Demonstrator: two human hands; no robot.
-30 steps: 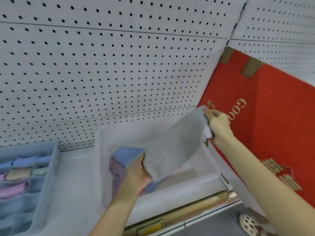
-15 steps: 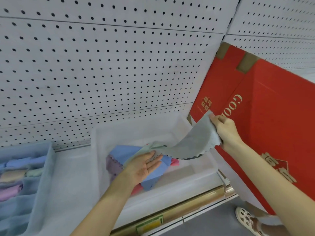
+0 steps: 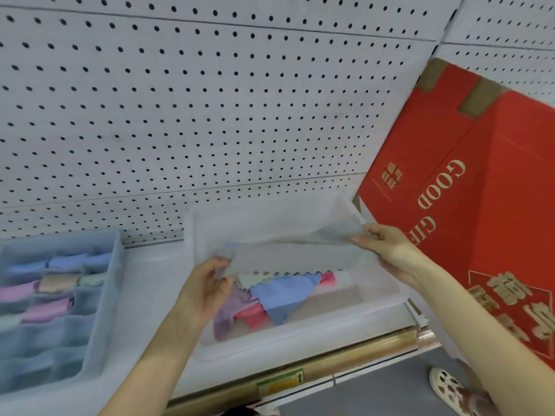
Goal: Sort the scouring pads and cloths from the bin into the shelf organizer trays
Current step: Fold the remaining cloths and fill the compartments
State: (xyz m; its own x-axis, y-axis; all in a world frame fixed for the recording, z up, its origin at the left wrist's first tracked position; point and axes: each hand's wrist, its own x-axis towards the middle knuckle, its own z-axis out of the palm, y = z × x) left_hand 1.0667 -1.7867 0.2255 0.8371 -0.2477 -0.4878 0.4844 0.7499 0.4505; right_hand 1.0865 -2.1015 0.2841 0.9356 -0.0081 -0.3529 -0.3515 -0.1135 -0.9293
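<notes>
2 hands hold a grey cloth [image 3: 288, 257] stretched flat just above the clear bin [image 3: 303, 351] on the shelf. The left hand [image 3: 207, 285] pinches its left end with curled fingers [image 3: 221, 267]; the right hand [image 3: 389, 253] pinches its right corner between thumb and fingers. Below it in the bin lie loose blue [image 3: 285, 297], pink [image 3: 253, 316], purple [image 3: 228, 315] and green [image 3: 250, 279] cloths. The organizer [image 3: 103, 298], left of the bin, holds rolled cloths in its compartments. A red box [image 3: 486, 187] leans just right of the bin against the pegboard [image 3: 210, 100].
</notes>
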